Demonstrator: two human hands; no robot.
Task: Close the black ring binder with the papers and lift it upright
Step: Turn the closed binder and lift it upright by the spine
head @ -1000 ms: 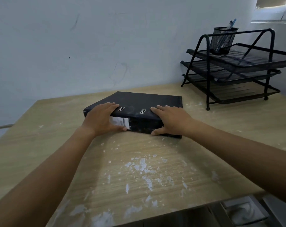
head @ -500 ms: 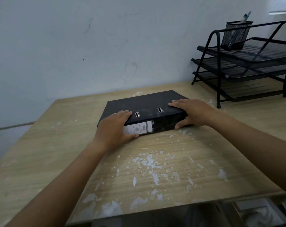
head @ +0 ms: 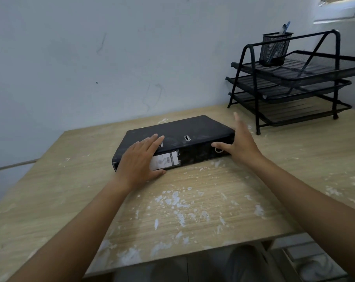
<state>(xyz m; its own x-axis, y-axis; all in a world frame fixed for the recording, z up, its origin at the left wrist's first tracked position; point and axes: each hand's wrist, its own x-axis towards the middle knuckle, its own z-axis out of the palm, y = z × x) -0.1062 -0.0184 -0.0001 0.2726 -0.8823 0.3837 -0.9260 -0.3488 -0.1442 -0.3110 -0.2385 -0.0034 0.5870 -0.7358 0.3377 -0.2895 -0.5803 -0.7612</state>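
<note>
The black ring binder (head: pixel 194 129) lies flat and closed on the wooden table (head: pixel 203 216), its spine with a white label (head: pixel 166 160) facing me. My left hand (head: pixel 140 161) covers the spine's left part, fingers on the top cover and thumb at the spine's lower edge. My right hand (head: pixel 240 143) stands at the binder's right end with fingers spread and pointing up. Only its thumb touches the spine, beside the metal finger ring (head: pixel 218 150). No papers show.
A black three-tier mesh letter tray (head: pixel 294 86) stands at the back right, with a mesh pen cup (head: pixel 274 49) on its top tier. A pale wall runs right behind the table. White flecks dot the tabletop near the front edge.
My right hand has come off the binder's top and opened at its right end. The binder has turned slightly, its right end farther from me. My left hand stays on the spine.
</note>
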